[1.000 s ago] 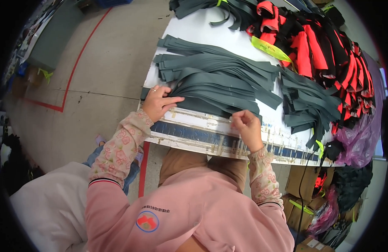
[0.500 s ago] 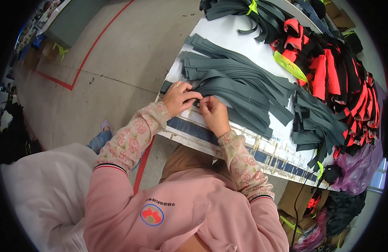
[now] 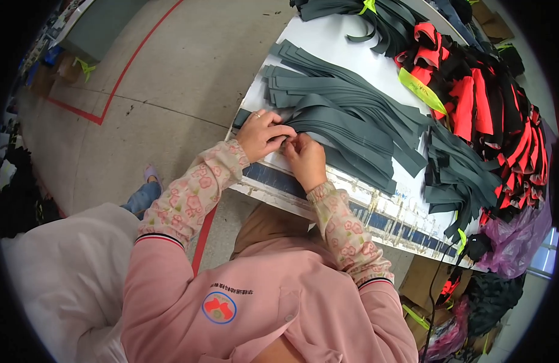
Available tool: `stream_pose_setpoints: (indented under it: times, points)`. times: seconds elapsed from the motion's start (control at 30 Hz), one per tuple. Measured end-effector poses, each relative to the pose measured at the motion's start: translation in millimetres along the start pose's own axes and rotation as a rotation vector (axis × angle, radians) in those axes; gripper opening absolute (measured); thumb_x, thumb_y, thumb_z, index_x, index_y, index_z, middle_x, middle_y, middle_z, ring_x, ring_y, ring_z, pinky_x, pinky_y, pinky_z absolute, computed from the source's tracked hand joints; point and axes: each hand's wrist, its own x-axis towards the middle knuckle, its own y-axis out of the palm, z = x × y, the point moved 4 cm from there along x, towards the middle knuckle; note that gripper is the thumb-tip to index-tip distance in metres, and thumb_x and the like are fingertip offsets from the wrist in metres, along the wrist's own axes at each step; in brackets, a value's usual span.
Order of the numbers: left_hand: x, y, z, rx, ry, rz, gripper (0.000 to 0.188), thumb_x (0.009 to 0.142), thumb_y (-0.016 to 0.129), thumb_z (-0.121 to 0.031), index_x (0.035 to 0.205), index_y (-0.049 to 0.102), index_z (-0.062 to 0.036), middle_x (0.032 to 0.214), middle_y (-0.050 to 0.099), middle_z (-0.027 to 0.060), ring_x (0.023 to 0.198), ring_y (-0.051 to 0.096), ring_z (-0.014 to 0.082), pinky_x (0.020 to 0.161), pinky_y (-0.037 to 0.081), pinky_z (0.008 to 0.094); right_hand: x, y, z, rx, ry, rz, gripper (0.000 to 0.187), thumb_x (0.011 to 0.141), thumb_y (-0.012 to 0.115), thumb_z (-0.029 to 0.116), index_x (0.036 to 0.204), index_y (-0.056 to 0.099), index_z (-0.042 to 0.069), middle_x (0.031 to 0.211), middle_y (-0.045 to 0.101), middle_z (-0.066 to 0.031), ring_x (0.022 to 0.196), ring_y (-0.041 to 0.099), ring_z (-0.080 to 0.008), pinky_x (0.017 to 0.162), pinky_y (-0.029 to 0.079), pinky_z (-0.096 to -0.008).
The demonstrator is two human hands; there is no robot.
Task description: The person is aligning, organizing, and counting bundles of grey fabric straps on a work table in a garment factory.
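Observation:
Dark grey flat strips lie in overlapping fanned rows on the white table. My left hand, with a ring on one finger, bends over the near left end of the front row. Its thumb and forefinger close at the end of a strip, and a short dark piece shows past its far side. Close against it, my right hand pinches at the same strip end with thumb and forefinger. The fingertips nearly meet and cover most of what they grip.
Another strip bundle with a yellow-green tie lies at the far edge. More strips and a heap of red and black fabric pieces are on the right, with a purple plastic bag beside them. The table's front edge is worn.
Both hands stay at the same strip end. My right fingertips have drawn slightly closer under my left fingers. The whole view has shifted a little.

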Motion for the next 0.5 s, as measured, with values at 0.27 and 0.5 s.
stream_pose_setpoints:
  times: [0.27,0.5]
  points:
    - [-3.4,0.9,1.1,-0.053,-0.020,0.062,0.026,0.077,0.072,-0.008,0.096,0.074,-0.0254,0.097,0.055,0.0033,0.088,0.054,0.0251,0.081,0.043,0.0383,-24.1,-72.6,-32.3,0.325,0.268,0.066,0.008,0.092,0.059,0.004,0.092,0.063,-0.004,0.078,0.069,-0.0065,0.067,0.064,-0.0107,0.061,0.051,-0.0253]
    - [1.9,-3.7,-4.9,0.056,0.009,0.139,0.042,0.073,0.069,-0.004,0.108,0.076,-0.0268,0.102,0.056,0.0109,0.092,0.054,0.0304,0.085,0.043,0.0412,-57.1,-159.5,-84.9,0.207,0.326,-0.134,0.007,0.092,0.061,0.004,0.092,0.062,-0.003,0.079,0.068,-0.0045,0.069,0.065,-0.0103,0.061,0.050,-0.0230]
